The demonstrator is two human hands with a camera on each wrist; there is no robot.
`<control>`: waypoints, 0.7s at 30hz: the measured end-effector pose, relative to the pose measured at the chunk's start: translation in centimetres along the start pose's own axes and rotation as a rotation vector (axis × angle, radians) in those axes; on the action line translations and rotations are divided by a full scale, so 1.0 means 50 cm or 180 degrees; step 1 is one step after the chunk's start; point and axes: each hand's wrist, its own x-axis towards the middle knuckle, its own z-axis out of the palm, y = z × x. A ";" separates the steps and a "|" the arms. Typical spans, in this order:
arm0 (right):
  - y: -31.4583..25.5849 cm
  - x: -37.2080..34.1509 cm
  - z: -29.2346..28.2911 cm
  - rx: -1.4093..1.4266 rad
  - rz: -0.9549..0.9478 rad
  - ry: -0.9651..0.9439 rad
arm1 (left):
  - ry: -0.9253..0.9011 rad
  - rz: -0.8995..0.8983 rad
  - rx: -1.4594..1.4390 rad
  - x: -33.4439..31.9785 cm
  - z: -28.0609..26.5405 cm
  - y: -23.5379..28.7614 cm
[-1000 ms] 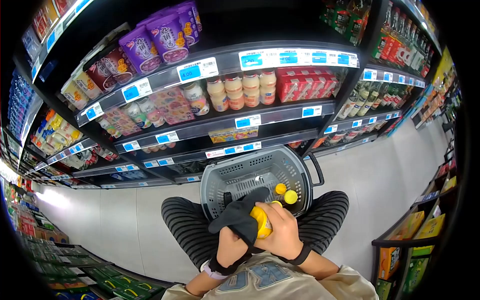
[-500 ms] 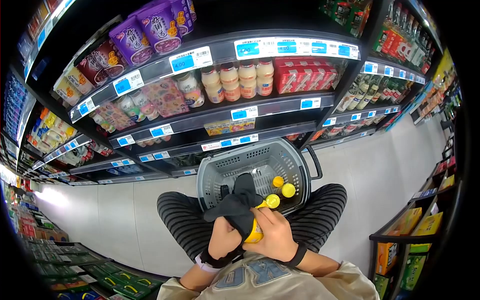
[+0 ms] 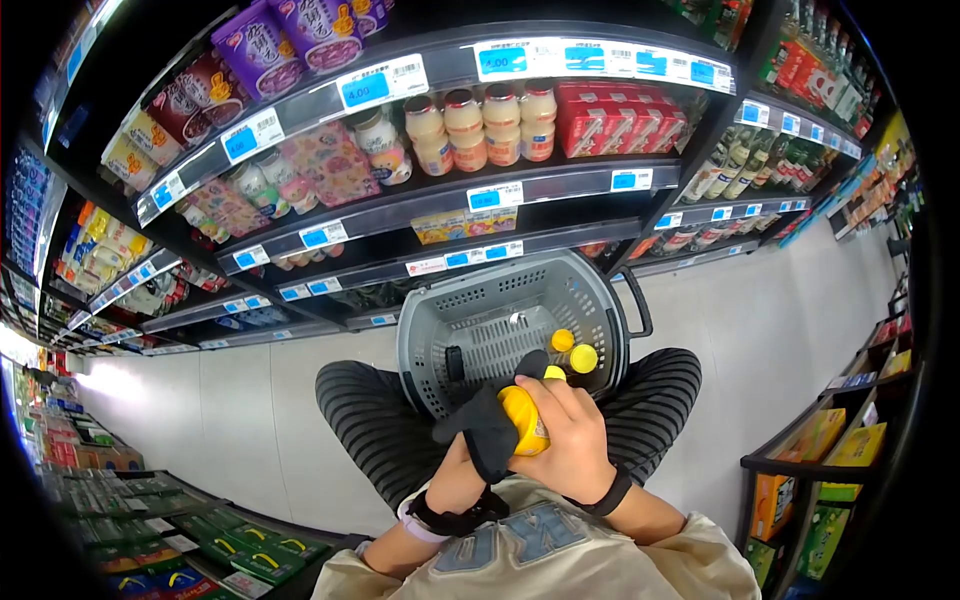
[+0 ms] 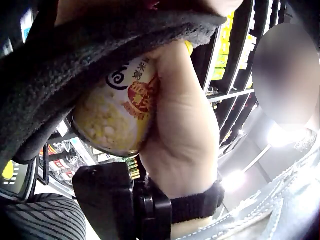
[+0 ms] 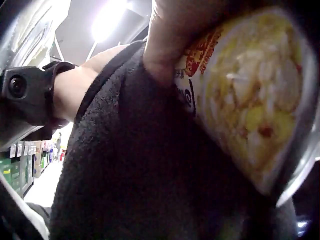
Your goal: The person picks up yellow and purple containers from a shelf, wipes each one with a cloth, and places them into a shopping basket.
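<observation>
My right hand (image 3: 572, 432) grips a yellow porridge cup (image 3: 522, 418) with a picture of grains on its side, tilted in front of my body. A dark grey fleecy cloth (image 3: 487, 425) lies against the cup's left side. My left hand (image 3: 458, 478) holds the cloth, which hides most of its fingers. In the left wrist view, the cloth drapes over part of the printed cup (image 4: 110, 117). Just beyond my hands stands a grey shopping basket (image 3: 425, 325), holding several yellow-capped bottles (image 3: 583, 358) and a small black object (image 3: 455, 363).
The basket stands between striped-trousered knees, its black handle (image 3: 640, 305) to the right. Shelves ahead hold cream-coloured drink bottles (image 3: 463, 130), red cartons (image 3: 620, 120) and purple cups (image 3: 315, 35). Behind on the left are green boxes (image 3: 270, 560); on the right, a low rack (image 3: 800, 465).
The cloth has slid lower and bunched up on the left of the cup, baring more of its yellow side. Both hands keep their hold. The camera view has shifted slightly.
</observation>
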 end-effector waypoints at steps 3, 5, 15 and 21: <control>-0.004 -0.001 0.000 -0.0065 -0.0172 -0.0104 | -0.0028 0.0153 0.0438 -0.002 -0.001 0.006; -0.007 -0.002 -0.003 -0.0032 -0.0234 -0.0169 | 0.0093 0.0179 0.0749 0.002 0.019 0.025; -0.014 -0.008 -0.005 0.0026 -0.0338 -0.0354 | -0.0163 -0.0606 -0.0473 0.044 -0.023 0.033; -0.001 0.005 0.014 0.1087 0.0562 0.0033 | -0.0272 -0.0388 -0.0736 0.021 -0.017 0.021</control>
